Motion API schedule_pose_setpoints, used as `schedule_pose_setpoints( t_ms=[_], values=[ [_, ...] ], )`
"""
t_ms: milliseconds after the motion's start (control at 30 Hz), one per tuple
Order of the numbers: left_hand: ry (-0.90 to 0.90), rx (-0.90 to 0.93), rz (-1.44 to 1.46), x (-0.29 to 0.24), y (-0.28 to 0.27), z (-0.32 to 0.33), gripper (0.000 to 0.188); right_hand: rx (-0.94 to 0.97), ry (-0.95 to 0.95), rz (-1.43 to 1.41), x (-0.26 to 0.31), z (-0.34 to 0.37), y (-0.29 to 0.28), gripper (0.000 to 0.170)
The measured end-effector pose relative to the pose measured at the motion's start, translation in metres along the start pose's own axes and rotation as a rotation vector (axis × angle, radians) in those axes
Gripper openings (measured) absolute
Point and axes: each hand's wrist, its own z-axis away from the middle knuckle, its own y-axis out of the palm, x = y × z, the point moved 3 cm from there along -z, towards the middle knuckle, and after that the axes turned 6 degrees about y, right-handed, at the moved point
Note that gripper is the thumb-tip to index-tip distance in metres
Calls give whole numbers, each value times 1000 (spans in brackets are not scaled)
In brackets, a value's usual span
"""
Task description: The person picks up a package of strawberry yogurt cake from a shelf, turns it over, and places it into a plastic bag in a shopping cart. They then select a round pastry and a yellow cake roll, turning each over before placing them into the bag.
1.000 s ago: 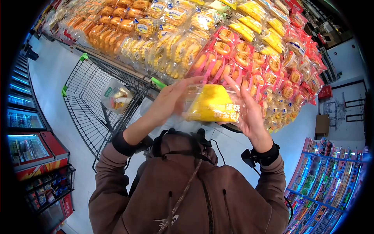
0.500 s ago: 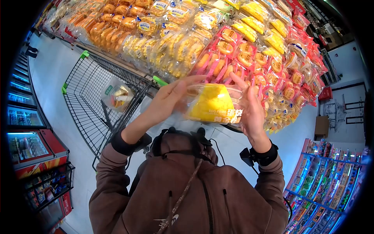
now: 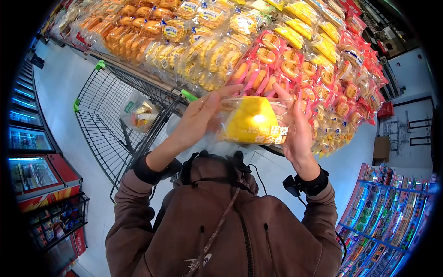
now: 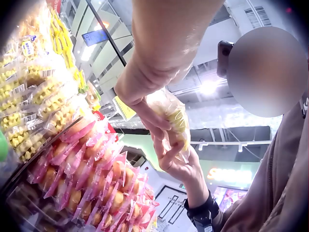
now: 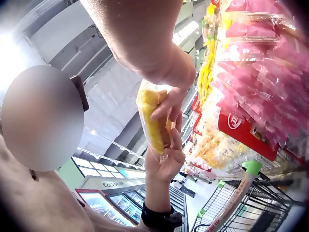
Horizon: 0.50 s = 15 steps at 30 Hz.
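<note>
A clear plastic package of bread with a bright yellow printed panel (image 3: 251, 121) is held up in front of the chest, between both hands. My left hand (image 3: 199, 116) grips its left end, thumb toward me and fingers behind the wrapper. The right end is gripped by my right hand (image 3: 299, 134), with fingers extended along the far side. Seen from the left wrist, the bread package (image 4: 176, 121) lies between the two hands' fingers. The right wrist view shows fingers (image 5: 166, 107) curled against the yellow side. White lettering runs along the panel's near edge.
Behind the hands, a sloping display holds pink-wrapped breads (image 3: 290, 69), yellow packets (image 3: 295, 32) and clear-bagged pastries (image 3: 203, 60). To the left stands a wire shopping cart (image 3: 99, 120) with a plastic bag (image 3: 136, 113) inside. Freezers (image 3: 37, 175) and a lit shelf (image 3: 387, 207) flank the aisle.
The package has tilted slightly between the hands, so the glare and visible lettering on its yellow panel differ. Both hands stay at its ends.
</note>
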Motion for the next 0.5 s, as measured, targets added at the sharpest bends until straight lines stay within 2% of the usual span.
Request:
schedule_pose_setpoints(
  t_ms=[200,300,400,500],
  values=[
    [-16,52,-32,1,-6,3,45,12,5,-47,-3,0,0,56],
    [-15,14,-80,5,-7,0,44,26,26,-59,-4,-2,-1,56],
    [33,39,-29,4,-5,-5,51,46,55,-86,-1,-5,1,56],
    [-60,19,38,15,-13,-4,39,98,71,-97,1,-5,-4,54]
  ],
)
